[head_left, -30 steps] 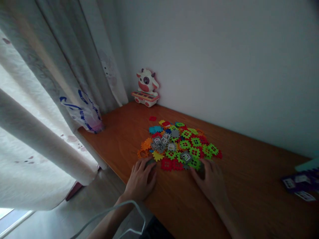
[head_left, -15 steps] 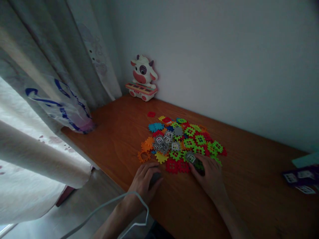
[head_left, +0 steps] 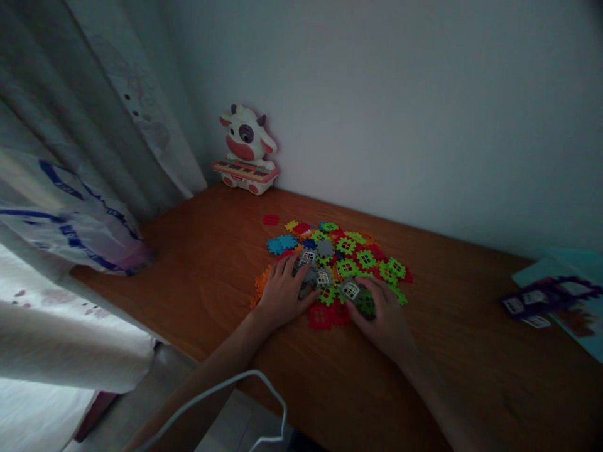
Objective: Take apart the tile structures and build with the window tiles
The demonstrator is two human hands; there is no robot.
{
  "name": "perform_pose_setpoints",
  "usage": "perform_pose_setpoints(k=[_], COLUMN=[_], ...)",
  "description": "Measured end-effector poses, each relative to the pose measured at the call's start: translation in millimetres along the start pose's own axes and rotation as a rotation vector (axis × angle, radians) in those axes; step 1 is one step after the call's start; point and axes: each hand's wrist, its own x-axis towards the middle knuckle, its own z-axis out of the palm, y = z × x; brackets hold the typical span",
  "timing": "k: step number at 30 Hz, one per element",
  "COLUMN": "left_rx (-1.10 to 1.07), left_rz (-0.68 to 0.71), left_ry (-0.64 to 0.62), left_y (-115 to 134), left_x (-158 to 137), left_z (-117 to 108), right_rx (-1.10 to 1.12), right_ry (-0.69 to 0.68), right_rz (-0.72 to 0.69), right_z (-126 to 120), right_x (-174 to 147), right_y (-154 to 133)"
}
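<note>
My left hand [head_left: 284, 294] reaches over the near left side of a pile of flat toy building pieces, fingers and thumb curled around grey window pieces [head_left: 307, 276]. The fingers hide part of these. At the pile's front, my right hand [head_left: 382, 317] has its thumb and fingers around a grey window piece [head_left: 350, 290]; a shaded green piece [head_left: 365, 304] shows inside the grip. Between the hands lie another grey window piece [head_left: 323, 277] and red square pieces [head_left: 320, 316]. Green window pieces [head_left: 365, 258] spread behind my right hand, while orange pieces [head_left: 260, 284] are beside my left.
A toy cow with a keyboard [head_left: 245, 150] stands against the wall at the back left. A plastic bag [head_left: 94, 232] rests at the table's left edge by the curtain. Purple pieces [head_left: 541, 300] lie over a light-blue sheet [head_left: 584, 339] at right. A white cable [head_left: 226, 381] crosses my left forearm.
My left hand has moved forward from the bare table edge, where it held a dark piece, onto the grey pieces. My right hand stays at the front of the pile. The view has swung slightly right.
</note>
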Motion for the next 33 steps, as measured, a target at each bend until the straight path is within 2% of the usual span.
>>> perform_pose_setpoints(k=[2,9,12,17,21,24,27,30,33], left_rx=[-0.037,-0.131,-0.14,-0.115,-0.165,-0.189,-0.195,-0.181,-0.149], left_rz=[0.001,0.068,0.062,0.05,0.067,0.061,0.047,0.037,0.016], left_ry=[-0.003,0.019,0.024,-0.009,-0.038,-0.028,-0.018,-0.001,0.005], left_y=[-2,-5,-5,-4,-5,-5,-5,-6,-6], left_x=[-5,-5,-4,-5,-6,-5,-5,-5,-6], left_z=[3,4,3,2,4,5,6,8,10], right_rx=[0.026,0.009,-0.048,-0.108,-0.059,-0.027,-0.006,-0.014,-0.065], right_ry=[-0.084,-0.507,-0.6,-0.609,-0.585,-0.517,-0.393,-0.318,-0.356], right_rz=[0.003,-0.147,-0.166,-0.122,-0.109,-0.094,-0.05,0.043,0.115], right_z=[2,11,12,14,9,3,1,10,27], right_x=[18,81,97,104,101,108,123,139,145], right_y=[-8,-19,-25,-33,-27,-15,-3,-1,-8])
